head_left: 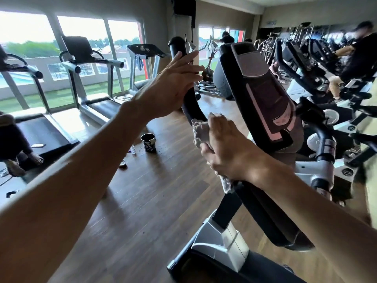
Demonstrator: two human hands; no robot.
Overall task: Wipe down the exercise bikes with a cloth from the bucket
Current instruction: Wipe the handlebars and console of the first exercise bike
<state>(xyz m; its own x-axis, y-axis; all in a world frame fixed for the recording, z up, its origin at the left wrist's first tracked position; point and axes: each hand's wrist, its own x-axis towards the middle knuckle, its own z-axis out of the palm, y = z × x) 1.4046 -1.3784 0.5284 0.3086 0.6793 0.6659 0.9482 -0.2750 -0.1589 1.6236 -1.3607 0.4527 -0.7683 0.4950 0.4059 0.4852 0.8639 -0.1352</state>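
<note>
Pressing cloth (201, 134) on upright bike handlebar (190, 103), right hand (226, 148) gripping, left hand (175, 82) open, steadying it.

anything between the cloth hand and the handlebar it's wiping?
Nothing visible. The right hand presses the cloth straight onto the black handlebar beside the console. The left hand rests higher on the same bar, above the wiped stretch, not in the cloth's way.

A crumpled, rough grey cloth (201, 133). A matt black handlebar (190, 103) beside a glossy plastic console (263, 94). Wood-look floor (146, 193), smooth with a slight sheen. Silver metal treadmill rails (91, 64).
</note>
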